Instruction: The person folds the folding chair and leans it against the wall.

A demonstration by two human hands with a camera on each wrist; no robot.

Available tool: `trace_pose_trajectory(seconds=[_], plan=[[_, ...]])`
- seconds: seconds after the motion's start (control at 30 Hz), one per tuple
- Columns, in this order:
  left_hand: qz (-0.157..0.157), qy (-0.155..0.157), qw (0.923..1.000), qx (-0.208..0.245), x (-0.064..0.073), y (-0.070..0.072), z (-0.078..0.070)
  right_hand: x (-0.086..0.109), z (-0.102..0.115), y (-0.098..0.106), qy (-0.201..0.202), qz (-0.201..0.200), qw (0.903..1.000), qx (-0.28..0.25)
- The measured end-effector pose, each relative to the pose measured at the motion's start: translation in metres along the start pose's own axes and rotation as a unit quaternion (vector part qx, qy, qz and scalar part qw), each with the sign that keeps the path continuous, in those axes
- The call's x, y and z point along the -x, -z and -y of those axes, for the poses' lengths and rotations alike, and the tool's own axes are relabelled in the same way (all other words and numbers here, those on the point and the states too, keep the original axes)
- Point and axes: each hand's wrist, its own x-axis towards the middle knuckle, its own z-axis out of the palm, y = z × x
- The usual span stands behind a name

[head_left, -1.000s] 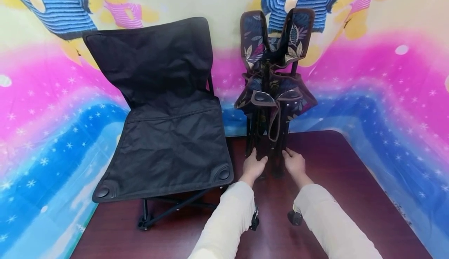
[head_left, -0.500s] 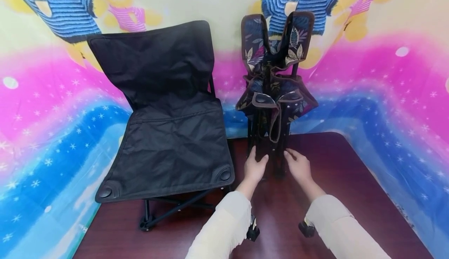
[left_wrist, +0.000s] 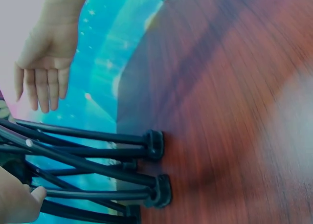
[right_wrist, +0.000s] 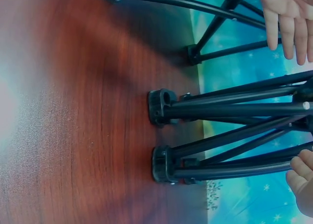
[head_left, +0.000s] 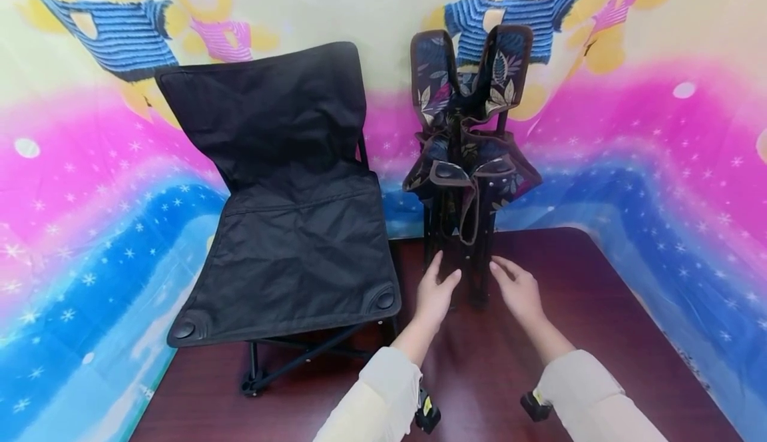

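Dark leaf-print fabric (head_left: 509, 82) covers the folded chair (head_left: 451, 172), right of the frame's centre; below, beside its legs (right_wrist: 239, 110), my left hand (head_left: 433, 295) and right hand (head_left: 521, 294) stay ungripped, fingers loosely extended.

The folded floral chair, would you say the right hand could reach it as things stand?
Probably yes: the right hand is just beside the legs of the folded floral chair, with nothing visible in between.
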Motion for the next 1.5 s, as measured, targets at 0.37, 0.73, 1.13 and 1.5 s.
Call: trace_pose_trajectory(seconds=[0.37, 0.73, 1.13, 1.5], plan=[[0.043, -0.031, 0.9955, 0.078, 0.02, 0.008, -0.02, 0.013, 0.006, 0.009, 0.012, 0.01, 0.9999, -0.003], [0.081, -0.066, 0.987, 0.123, 0.04, 0.022, -0.043, 0.027, 0.018, 0.017, 0.029, 0.027, 0.9986, -0.037], [0.111, -0.144, 0.9826, 0.038, 0.061, 0.043, -0.053, 0.043, 0.032, 0.022, 0.038, 0.053, 0.997, -0.042], [0.098, -0.205, 0.9693, -0.094, 0.081, 0.066, -0.063, 0.053, 0.036, 0.017, 0.074, 0.063, 0.9935, -0.059]])
